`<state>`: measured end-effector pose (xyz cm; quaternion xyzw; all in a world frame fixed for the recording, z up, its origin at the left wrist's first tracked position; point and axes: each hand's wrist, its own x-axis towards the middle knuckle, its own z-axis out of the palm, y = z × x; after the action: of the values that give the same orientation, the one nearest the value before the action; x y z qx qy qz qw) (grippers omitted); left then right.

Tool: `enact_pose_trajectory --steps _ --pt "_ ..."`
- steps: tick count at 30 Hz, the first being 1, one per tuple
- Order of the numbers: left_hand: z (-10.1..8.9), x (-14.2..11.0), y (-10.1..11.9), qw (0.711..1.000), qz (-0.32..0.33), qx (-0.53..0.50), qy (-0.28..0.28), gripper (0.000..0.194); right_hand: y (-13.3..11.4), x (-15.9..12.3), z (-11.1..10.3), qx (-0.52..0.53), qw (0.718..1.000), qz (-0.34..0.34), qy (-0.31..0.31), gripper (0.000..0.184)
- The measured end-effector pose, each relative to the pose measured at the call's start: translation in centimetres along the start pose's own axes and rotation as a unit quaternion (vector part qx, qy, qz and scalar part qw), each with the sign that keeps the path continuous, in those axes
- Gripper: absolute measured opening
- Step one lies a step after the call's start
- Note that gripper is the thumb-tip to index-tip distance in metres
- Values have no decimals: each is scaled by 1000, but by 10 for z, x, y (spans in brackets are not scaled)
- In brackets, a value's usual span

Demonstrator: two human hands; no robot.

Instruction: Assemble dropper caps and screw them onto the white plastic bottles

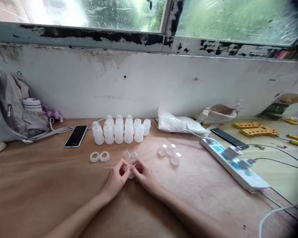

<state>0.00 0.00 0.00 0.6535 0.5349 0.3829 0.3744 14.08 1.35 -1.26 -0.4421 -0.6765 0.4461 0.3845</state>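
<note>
Pinching one small clear plastic part [130, 171] at frame centre: left hand [117, 178] and right hand [144, 176], both grips pressed onto it, low over the tabletop [39, 191]. Risk: the slippery part popping free toward the loose caps [129, 154].

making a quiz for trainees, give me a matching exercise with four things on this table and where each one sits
Things:
1. phone
2. power strip
3. white rings
4. small clear part

Places:
A. right side of the table, with plugs in it
B. held between the fingertips of both hands, left hand and right hand
C. lying flat, left of the row of white bottles
D. side by side in front of the bottles, to the left of the hands

Pairs: 1-C, 2-A, 3-D, 4-B
</note>
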Motion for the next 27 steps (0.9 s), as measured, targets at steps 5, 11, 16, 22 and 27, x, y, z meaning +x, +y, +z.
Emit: enact_pose_trajectory --steps 5,11,16,22,27 --pt "0 0 -2 999 -14 -48 -6 12 -1 0 -2 9 1000 3 10 12" --pt "0 -1 -2 999 -20 -44 -15 10 -1 -1 -3 4 1000 -24 1 8" --pt "0 -1 -1 999 -4 -34 -13 12 0 -2 -3 -6 999 -31 5 12" --pt "1 -2 0 1000 13 -21 1 12 -1 -2 -2 -5 999 -46 5 13" --pt "3 -5 -3 1000 14 22 7 11 -1 -2 -1 -26 998 -58 8 14"
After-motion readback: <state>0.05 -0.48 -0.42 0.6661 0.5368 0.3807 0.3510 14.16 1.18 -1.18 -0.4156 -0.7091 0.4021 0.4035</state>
